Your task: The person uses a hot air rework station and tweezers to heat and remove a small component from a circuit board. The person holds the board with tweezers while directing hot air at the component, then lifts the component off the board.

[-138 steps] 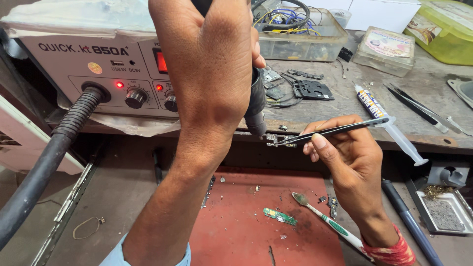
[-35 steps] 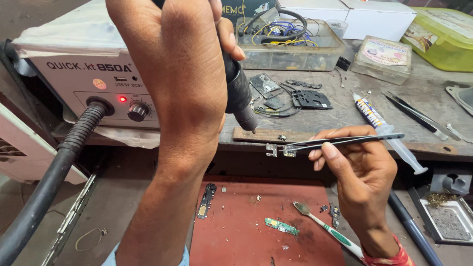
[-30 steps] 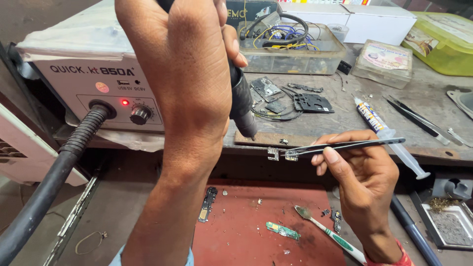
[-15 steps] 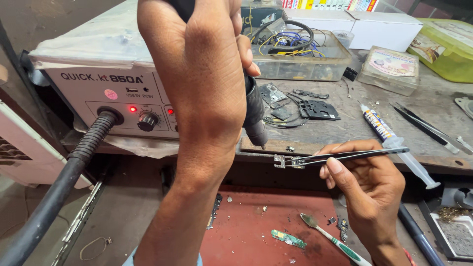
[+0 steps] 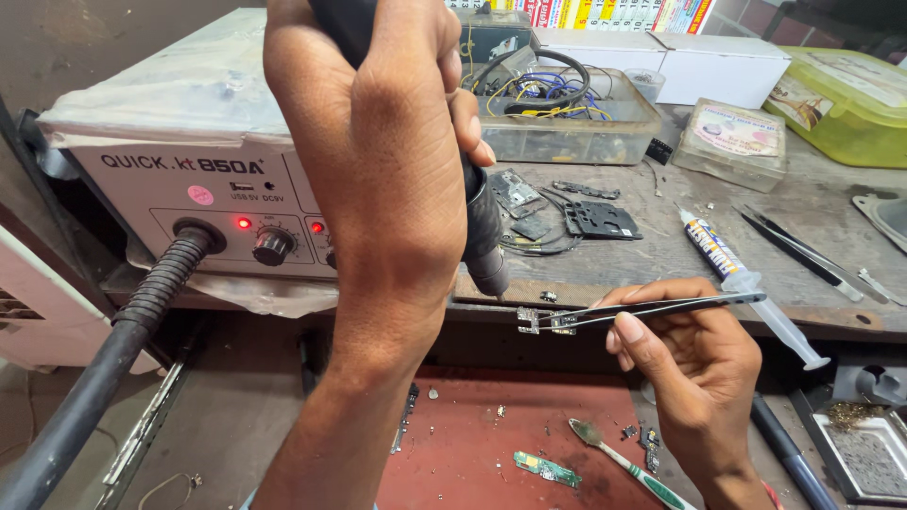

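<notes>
My left hand [image 5: 378, 161] is raised in the middle of the view and grips a black hot-air handpiece [image 5: 482, 231], its nozzle pointing down. Just right of and below the nozzle tip, a small metal part [image 5: 540, 322] hangs in the air, pinched by black tweezers [image 5: 661, 307]. My right hand [image 5: 694, 364] holds those tweezers level at the front edge of the bench. The handpiece's upper body is hidden behind my left hand.
A grey hot-air station [image 5: 189, 189] with two red lights and a thick black hose [image 5: 113, 359] stands left. On the bench [image 5: 661, 255] lie a syringe tube [image 5: 746, 283], spare tweezers [image 5: 798, 250], phone parts [image 5: 600, 217] and boxes. Below, a red mat [image 5: 491, 444] carries a toothbrush [image 5: 628, 465] and a green board [image 5: 546, 468].
Over the frames my view has shifted slightly. The nozzle and the tweezered part have stayed close together, and both hands have kept their grips.
</notes>
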